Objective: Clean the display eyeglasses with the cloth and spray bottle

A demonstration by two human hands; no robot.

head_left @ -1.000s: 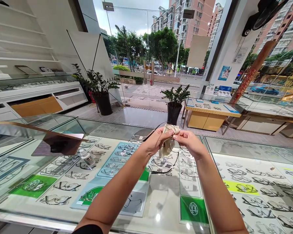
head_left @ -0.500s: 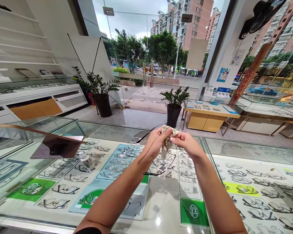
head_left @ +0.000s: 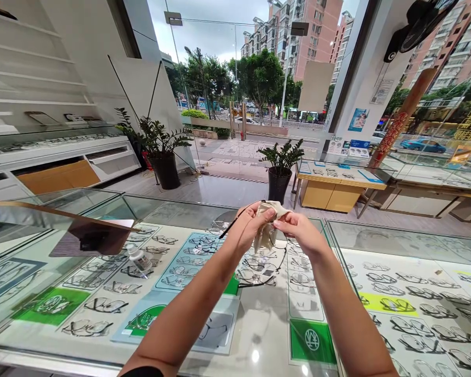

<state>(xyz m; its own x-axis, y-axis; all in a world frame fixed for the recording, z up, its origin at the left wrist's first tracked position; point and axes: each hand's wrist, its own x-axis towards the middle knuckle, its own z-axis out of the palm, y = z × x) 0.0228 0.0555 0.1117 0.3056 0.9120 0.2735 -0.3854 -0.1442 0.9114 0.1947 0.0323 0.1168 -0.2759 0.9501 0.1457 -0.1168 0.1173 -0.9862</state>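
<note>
Above the glass display counter, my left hand (head_left: 253, 220) pinches a beige cloth (head_left: 264, 236) folded over a pair of thin dark-framed glasses (head_left: 284, 256). My right hand (head_left: 294, 225) has its fingers closed on the glasses' frame at the cloth's right edge. One dark temple sticks out to the left behind my left wrist; the other curves down below the hands. The cloth and fingers hide most of the lenses.
Rows of glasses lie inside the glass counter (head_left: 259, 319). A white bottle (head_left: 138, 258) stands at the left near a dark tray-like object (head_left: 92, 235). Potted plants (head_left: 279, 180) and a small display table (head_left: 337, 180) are beyond the counter.
The cloth has shifted and spread slightly to the left in my left hand. The lower temple of the glasses has swung a little to the right.
</note>
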